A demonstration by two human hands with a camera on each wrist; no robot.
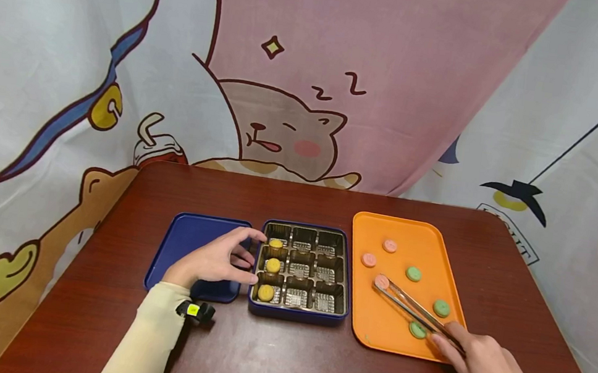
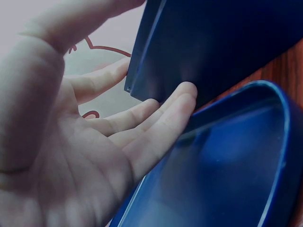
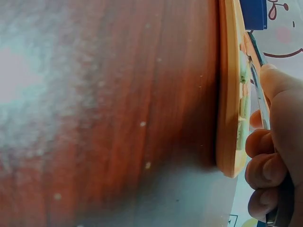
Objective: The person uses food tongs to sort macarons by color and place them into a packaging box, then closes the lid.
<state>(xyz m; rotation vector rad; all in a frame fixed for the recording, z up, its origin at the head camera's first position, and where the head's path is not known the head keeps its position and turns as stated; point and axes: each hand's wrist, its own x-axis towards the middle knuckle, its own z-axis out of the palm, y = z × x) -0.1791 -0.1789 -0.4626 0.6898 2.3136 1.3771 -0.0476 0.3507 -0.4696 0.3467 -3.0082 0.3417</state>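
Note:
My right hand point(image 1: 490, 365) grips metal tongs point(image 1: 423, 317), whose tips are around a pink macaron point(image 1: 382, 281) over the orange tray point(image 1: 371, 326). Two other pink macarons point(image 1: 389, 245) and several green macarons point(image 1: 441, 308) lie on that tray. At the left side of a blue box point(image 1: 297, 315) is my left hand point(image 1: 217, 258), thumb and fingers spread along its wall. Inside the box, a divided insert point(image 1: 299, 280) has three rows of three compartments. Its left column holds three yellow macarons point(image 1: 274, 265), one in each compartment.
A blue lid point(image 1: 179, 246) lies to the left of the box, partly beneath my left hand and wrist. The brown table point(image 1: 266, 363) ends at a printed curtain point(image 1: 296, 24) at the back. The orange tray stands close to the box's right side.

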